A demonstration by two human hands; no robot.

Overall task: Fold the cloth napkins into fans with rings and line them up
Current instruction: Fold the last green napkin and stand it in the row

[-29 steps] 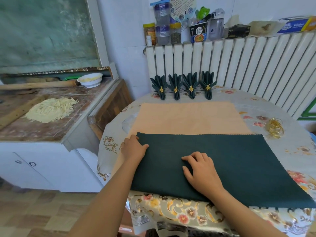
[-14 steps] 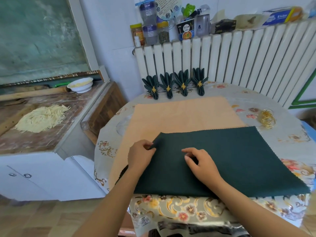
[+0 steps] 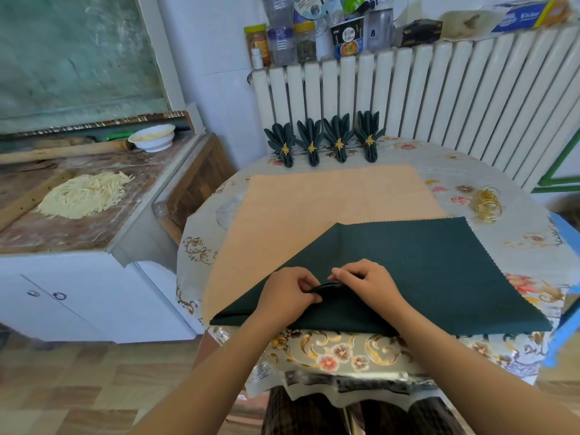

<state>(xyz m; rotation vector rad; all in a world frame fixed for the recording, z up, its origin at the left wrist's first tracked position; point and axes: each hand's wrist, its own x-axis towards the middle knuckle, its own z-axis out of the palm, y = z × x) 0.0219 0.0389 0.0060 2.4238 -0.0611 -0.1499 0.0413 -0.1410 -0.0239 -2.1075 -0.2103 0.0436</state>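
Both hands, the left hand (image 3: 287, 295) and right hand (image 3: 365, 282), pinch a pleat in the dark green napkin (image 3: 417, 265) at the table's (image 3: 518, 255) 6 o'clock edge; uneven pinching could skew the fan, or drag the napkin off.

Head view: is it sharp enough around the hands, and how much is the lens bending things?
Head view: left hand and right hand on the green napkin read fairly sharp in soft, even light; the radiator slats fan outward from wide-angle distortion; the gold rings look slightly soft; the forearms blur at the bottom edge.
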